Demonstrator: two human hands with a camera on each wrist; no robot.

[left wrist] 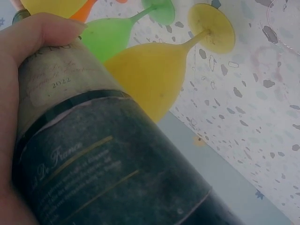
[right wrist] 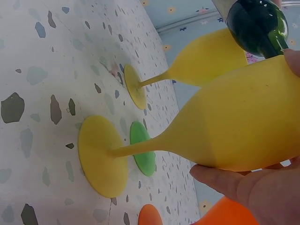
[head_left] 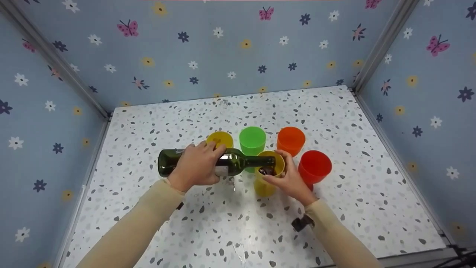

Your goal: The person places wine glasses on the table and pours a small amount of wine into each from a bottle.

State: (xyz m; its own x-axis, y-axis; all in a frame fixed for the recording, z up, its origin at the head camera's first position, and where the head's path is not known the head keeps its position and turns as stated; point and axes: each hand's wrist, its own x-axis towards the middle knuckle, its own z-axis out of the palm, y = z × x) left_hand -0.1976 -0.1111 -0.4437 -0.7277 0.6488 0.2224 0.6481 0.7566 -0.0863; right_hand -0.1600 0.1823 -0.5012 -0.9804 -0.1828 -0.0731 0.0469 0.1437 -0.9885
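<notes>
My left hand [head_left: 197, 163] grips a green glass wine bottle [head_left: 235, 162] round its body, tipped nearly level with its neck to the right. The bottle's mouth lies over the bowl of a yellow plastic wine goblet [head_left: 264, 188], where dark liquid [head_left: 266, 170] shows. My right hand [head_left: 292, 181] holds that goblet by its bowl, fingers on the side and thumb near the rim. In the right wrist view the goblet's yellow foot [right wrist: 101, 157] appears to stand on the table. Printed labels [left wrist: 70, 154] cover the bottle in the left wrist view.
Behind the bottle stand a second yellow goblet [head_left: 220, 137], a green goblet [head_left: 253, 137] and an orange goblet [head_left: 291, 138]. A red goblet [head_left: 315, 163] is close to my right hand. Flower-patterned walls [head_left: 223, 56] enclose the speckled white table [head_left: 178, 123] at the back and sides.
</notes>
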